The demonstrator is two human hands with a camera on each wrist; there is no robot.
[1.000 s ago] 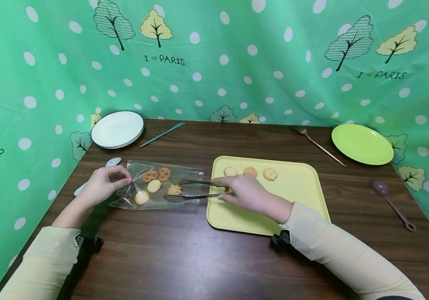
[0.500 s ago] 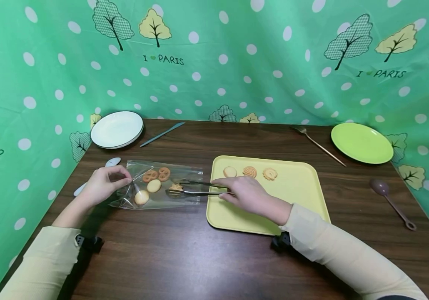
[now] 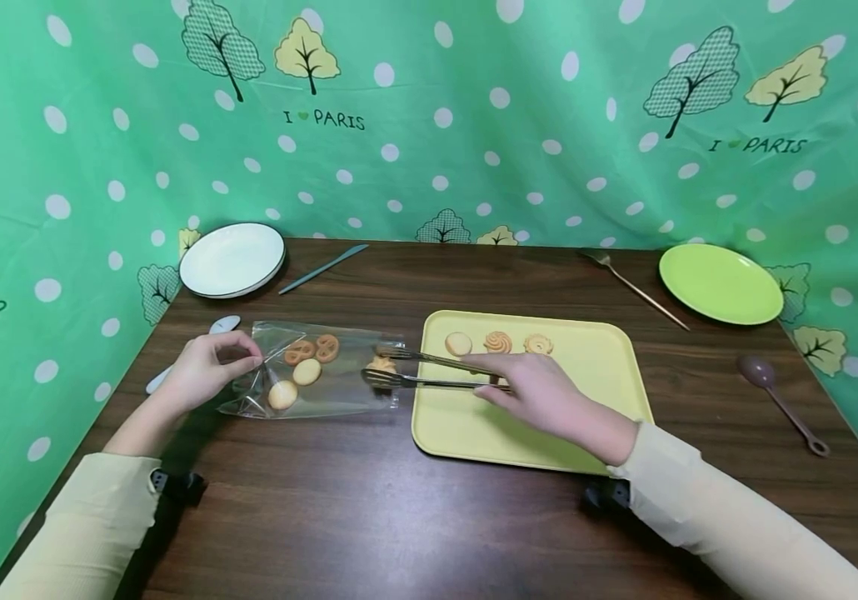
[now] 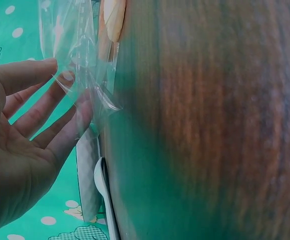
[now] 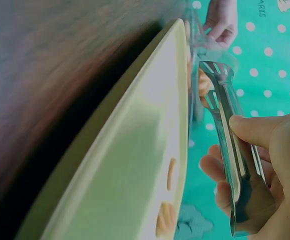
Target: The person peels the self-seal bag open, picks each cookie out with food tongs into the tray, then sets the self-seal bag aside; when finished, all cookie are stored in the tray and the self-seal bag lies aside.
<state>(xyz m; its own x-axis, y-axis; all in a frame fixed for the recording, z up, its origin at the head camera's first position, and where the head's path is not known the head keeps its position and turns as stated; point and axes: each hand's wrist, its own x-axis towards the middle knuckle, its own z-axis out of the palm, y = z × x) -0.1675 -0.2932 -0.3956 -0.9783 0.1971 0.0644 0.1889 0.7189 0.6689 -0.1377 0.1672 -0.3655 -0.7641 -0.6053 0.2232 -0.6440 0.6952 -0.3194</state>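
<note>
- Currently, a small ridged cookie (image 3: 381,364) sits left of the frame's centre, between the tips of the metal tongs (image 3: 436,383), at the right end of a clear plastic bag (image 3: 346,398).
- The right hand (image 3: 549,396), right of centre, holds the tongs, thumb on one arm and fingers on the other; the gap at the tips is narrow, with the cookie in it.
- The left hand (image 3: 207,367), left of centre, pinches the bag's left end between thumb and fingers, lifting the film into a peak.
- Inside the bag lie two pretzel-shaped cookies (image 3: 327,347) and, lower and further left, two plain round cookies (image 3: 282,395).
- Just right of the bag stands a yellow tray (image 3: 474,429), the right hand above it; along its upper part run a plain cookie (image 3: 458,343), a swirled cookie (image 3: 498,341) and a flower-edged cookie (image 3: 538,343).
- A pale spoon (image 3: 225,324) shows partly behind the left hand.
- Toward the upper left are a white dish (image 3: 232,258) and a blue knife (image 3: 324,268).
- At the right lie a gold-coloured fork (image 3: 642,290), a green plate (image 3: 721,283) and a brownish spoon (image 3: 770,400).
- Everything rests on a dark wooden table (image 3: 309,517) before a green dotted curtain (image 3: 466,83).
</note>
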